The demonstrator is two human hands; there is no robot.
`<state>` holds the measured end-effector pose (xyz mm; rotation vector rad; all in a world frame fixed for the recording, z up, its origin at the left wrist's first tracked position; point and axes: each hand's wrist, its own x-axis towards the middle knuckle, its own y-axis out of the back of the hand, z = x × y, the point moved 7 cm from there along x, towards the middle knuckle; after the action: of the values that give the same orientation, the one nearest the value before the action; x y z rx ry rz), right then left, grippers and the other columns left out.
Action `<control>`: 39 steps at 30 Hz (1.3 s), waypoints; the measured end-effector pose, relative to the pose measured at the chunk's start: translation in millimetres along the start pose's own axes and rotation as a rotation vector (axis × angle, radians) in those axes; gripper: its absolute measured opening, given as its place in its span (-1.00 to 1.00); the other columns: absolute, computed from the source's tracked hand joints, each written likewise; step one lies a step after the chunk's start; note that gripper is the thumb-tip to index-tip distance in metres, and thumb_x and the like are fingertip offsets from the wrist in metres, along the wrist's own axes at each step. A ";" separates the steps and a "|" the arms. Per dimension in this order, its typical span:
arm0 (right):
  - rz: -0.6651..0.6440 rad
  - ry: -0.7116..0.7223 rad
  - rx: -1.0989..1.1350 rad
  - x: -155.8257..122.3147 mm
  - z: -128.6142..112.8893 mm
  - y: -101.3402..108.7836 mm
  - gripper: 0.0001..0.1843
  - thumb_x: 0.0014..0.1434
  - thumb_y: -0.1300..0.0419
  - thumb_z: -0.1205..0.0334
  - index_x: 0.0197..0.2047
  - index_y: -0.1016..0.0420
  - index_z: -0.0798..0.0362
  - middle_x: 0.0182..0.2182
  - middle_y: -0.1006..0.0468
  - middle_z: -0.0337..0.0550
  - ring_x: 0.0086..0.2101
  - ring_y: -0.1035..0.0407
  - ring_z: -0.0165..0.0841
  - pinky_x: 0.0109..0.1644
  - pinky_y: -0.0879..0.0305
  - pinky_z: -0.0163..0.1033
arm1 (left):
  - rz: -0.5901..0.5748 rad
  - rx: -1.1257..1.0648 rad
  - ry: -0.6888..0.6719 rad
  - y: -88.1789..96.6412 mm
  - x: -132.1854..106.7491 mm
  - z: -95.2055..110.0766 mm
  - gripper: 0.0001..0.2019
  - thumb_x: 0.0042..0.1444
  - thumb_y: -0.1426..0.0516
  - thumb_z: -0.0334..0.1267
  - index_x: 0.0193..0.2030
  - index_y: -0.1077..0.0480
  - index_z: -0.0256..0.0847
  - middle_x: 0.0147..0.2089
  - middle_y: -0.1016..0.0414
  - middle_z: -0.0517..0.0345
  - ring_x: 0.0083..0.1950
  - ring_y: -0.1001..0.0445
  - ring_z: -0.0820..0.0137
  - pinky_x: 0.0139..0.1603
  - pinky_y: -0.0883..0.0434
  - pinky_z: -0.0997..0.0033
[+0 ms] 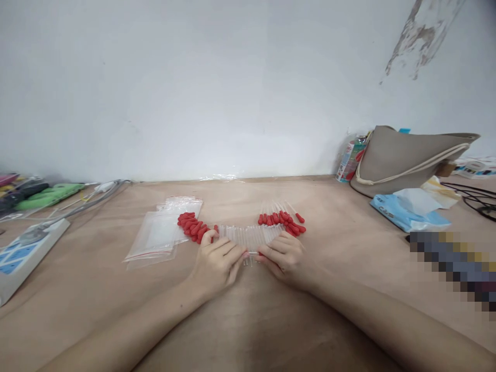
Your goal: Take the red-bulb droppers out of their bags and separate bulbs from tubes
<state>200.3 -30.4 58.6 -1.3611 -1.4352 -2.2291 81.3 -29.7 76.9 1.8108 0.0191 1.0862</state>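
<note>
My left hand (pixel 219 258) and my right hand (pixel 284 258) face each other low in the middle, fingertips a small gap apart. Both are closed in a pinch on a thin clear tube (pixel 253 253) lying crosswise between them; most of it is hidden by the fingers. Just beyond lies a row of clear dropper tubes (pixel 246 236), side by side. Red rubber bulbs (pixel 190 226) are heaped by my left hand. Past my right hand are several droppers with red bulbs (pixel 276 218), their clear tubes pointing toward the wall.
Clear zip bags (pixel 151 235) lie left of the bulbs. A white power strip (pixel 34 253) and cables are at far left, near a green object (pixel 54 195). On the right stand a grey bag (pixel 406 157), a printed bottle (pixel 351 159) and a blue tissue pack (pixel 406 209).
</note>
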 end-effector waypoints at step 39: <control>-0.262 -1.334 0.453 -77.1 176.7 -6.7 -0.74 -0.14 -0.25 0.07 -0.56 -0.42 0.13 -0.73 -0.38 -0.26 -0.68 -0.21 -0.51 -0.62 -0.08 -0.41 | -0.153 0.154 -0.107 -28.5 -8.5 -16.9 -0.77 0.10 0.10 -0.51 -0.47 -0.29 -0.27 -0.42 -0.28 0.10 -0.40 -0.25 0.39 -0.37 -0.31 0.41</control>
<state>347.0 88.1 18.0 -2.6797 -2.2956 -0.7175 77.0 -6.6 52.1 1.9685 0.1789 0.8992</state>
